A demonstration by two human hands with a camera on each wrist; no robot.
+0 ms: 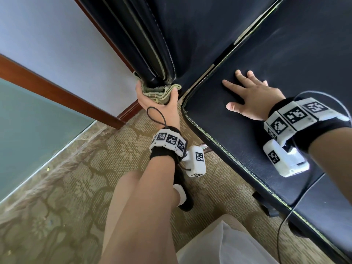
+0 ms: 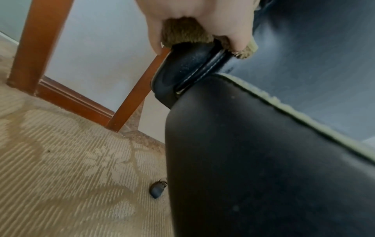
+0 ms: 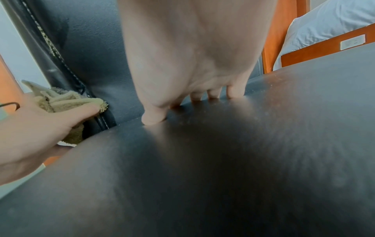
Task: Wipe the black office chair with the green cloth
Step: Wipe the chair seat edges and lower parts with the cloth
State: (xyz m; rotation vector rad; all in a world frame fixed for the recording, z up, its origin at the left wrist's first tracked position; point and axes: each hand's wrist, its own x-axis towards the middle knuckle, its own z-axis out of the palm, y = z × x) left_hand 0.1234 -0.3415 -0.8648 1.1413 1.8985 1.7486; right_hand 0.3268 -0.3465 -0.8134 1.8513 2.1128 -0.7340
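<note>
My hands on the black chair

My right hand (image 1: 253, 100) lies flat on the seat of the black office chair (image 1: 285, 63), fingers straight and spread. Past it to the left, my left hand (image 1: 158, 103) curls around the green cloth (image 1: 162, 92), squeezing it onto the bottom edge of the chair back. The carpet (image 1: 57, 187) lies below.

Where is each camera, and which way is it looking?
Head: on the person's head, looking down at the black chair seat; both hands, forearms and a leg show.
Left wrist: on the left wrist, looking along the left hand gripping the green cloth round the backrest's bottom edge.
Right wrist: on the right wrist, looking along the right hand lying flat on the seat.
Shared: head and right wrist views both show the left hand with the cloth.
</note>
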